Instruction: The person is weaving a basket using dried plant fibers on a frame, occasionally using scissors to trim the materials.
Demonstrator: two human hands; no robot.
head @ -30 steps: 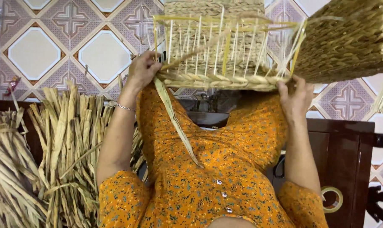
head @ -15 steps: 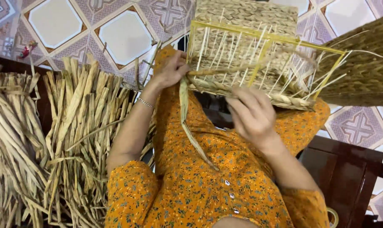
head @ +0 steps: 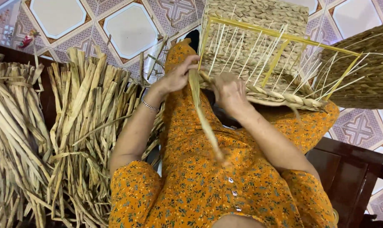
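Below, a tiled floor [head: 130, 29] with white octagons framed in patterned orange and brown borders. Left of the lap, bundles of dried straw [head: 79, 126] spread over the tiles and a dark wooden edge. At lower right, a dark wooden stool [head: 354, 169]. At far right, a finished woven basket [head: 368, 71], lying just beside the unfinished one. On the knees, a half-woven basket [head: 259, 55] with a yellow frame and pale upright strands, tilted toward the body. Left hand [head: 179, 76] closed in a grip on a long straw strand [head: 202, 114], which hangs down over the orange dress. Right hand [head: 229, 90] pressed against the braided lower rim, fingers curled shut on the weave.
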